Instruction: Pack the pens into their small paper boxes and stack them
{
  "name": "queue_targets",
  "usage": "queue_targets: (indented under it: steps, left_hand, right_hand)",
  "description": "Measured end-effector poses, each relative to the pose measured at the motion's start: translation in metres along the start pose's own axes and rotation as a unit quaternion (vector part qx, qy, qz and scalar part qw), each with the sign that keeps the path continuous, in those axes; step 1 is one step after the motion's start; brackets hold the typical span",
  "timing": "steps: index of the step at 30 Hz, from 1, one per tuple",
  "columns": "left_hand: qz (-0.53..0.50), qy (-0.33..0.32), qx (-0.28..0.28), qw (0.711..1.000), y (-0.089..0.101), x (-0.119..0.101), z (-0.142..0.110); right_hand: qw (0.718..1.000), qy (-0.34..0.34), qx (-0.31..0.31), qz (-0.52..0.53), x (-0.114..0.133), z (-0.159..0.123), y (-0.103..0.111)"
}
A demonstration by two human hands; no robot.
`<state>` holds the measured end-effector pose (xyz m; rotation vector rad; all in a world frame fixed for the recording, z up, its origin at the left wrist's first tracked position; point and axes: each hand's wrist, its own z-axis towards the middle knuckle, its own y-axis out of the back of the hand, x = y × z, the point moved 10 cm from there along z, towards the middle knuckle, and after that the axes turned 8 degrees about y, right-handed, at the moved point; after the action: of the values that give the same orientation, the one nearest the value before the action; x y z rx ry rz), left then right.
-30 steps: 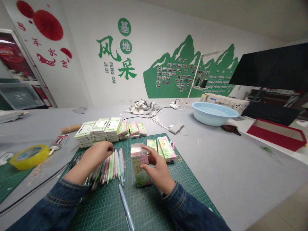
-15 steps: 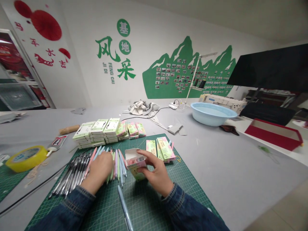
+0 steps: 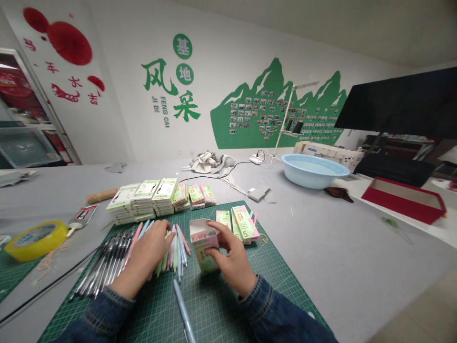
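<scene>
My right hand (image 3: 233, 259) grips a small open carton (image 3: 205, 252), green and pink, held upright with its flap raised; something pinkish shows inside. My left hand (image 3: 153, 247) reaches over a row of coloured pens (image 3: 176, 259), thumb and fingers pinched around a pen among them; the fingertips are partly hidden. To its left lie many clear pens with black grips (image 3: 107, 264). A single blue pen (image 3: 183, 312) rests nearer to me on the green cutting mat (image 3: 221, 305). Beyond my right hand are filled-looking cartons (image 3: 244, 223) marked 5.
Stacked white-and-green boxes (image 3: 143, 197) and small pink-green cartons (image 3: 195, 194) stand at the mat's back edge. Yellow tape (image 3: 37, 240), a glue tube (image 3: 83, 216) and a wooden roller (image 3: 102, 195) lie left. A blue basin (image 3: 314, 171) and red box (image 3: 403, 200) sit right.
My left hand has turned slightly and its thumb now shows beside the coloured pens. The carton in my right hand has shifted a little to the right and stands more upright.
</scene>
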<state>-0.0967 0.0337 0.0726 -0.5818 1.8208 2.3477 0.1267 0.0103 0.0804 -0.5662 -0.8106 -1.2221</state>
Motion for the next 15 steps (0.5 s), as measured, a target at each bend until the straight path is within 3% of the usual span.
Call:
queue_targets:
  steps: [2,6,10,15]
  left_hand:
    - [-0.152,-0.041,0.015,0.987,0.012,-0.020,-0.005]
    - [-0.391,-0.073,0.063,0.916,0.021,-0.053,-0.022]
    - [-0.457,-0.052,0.071,0.885,0.011,-0.062,-0.029]
    - [-0.472,-0.019,0.110,0.875,-0.010,-0.056,-0.029]
  right_hand:
    - [0.998,-0.042,-0.013,0.036,-0.012,0.000,0.000]
    - [0.990,-0.068,-0.059,0.106,-0.023,0.000,0.001]
    - [0.983,-0.070,-0.096,0.140,-0.025,-0.002,0.003]
    - [0.985,-0.067,-0.089,0.129,-0.028,-0.004,0.002]
